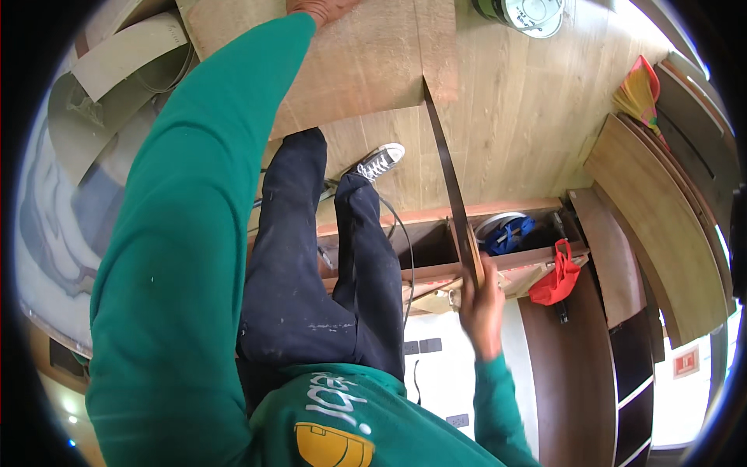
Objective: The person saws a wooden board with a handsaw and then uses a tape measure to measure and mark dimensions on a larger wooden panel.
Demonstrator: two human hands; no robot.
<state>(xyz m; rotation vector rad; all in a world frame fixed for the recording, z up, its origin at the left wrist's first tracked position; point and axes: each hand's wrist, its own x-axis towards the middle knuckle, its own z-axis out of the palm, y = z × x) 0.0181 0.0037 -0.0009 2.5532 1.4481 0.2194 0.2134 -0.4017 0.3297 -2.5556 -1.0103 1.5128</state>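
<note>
My left hand (pixel 319 9) rests on a pale plywood board (pixel 366 62) at the top of the view, its fingers mostly cut off by the frame. My right hand (pixel 484 307) is closed on the wooden handle of a long handsaw (pixel 443 152). The blade runs up to the board and meets it at a straight cut line near its right part. My legs and a sneaker (pixel 377 162) are below the board.
A metal can (pixel 529 15), broom (pixel 638 89), leaning panels (pixel 661 233) and red bag (pixel 556 276) are to the right. A low wooden cabinet (pixel 424 272) holds a blue item (pixel 513 233). Offcuts (pixel 124 54) lie upper left. A black cable (pixel 405 249) hangs by my leg.
</note>
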